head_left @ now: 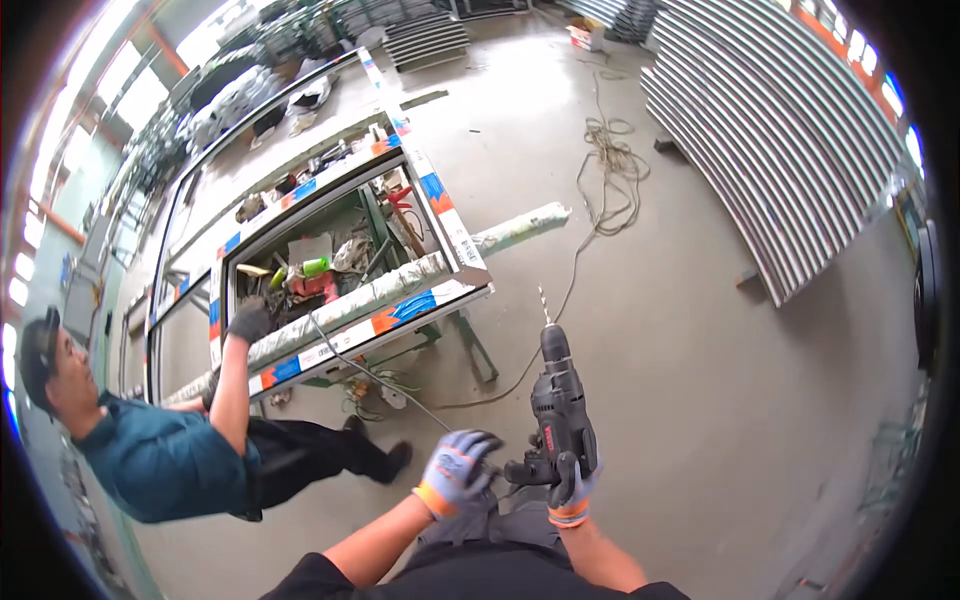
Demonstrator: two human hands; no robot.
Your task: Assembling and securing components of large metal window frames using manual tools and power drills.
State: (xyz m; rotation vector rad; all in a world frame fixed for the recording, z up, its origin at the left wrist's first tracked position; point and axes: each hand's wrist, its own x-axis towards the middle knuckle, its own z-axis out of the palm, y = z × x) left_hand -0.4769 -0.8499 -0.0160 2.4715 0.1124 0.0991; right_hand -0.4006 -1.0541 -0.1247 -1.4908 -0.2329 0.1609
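A black corded power drill [563, 405] with a long twist bit points forward, away from my body. My right hand [573, 490], in a grey glove with an orange cuff, is wrapped round its rear grip. My left hand [460, 470], gloved the same way, is beside the drill's side handle [530, 468]. Its fingers are apart and slightly bent, and I see no grip on the handle. A dark cable [385, 383] runs from the workbench area to behind my left hand, where its end is hidden.
A co-worker [160, 440] stands at the left, a dark-gloved hand over a taped metal frame [455, 225]. The frame lies on a bench with tools. A coiled cord [612, 165] lies on the floor. Stacked metal profiles [775, 130] stand at the right.
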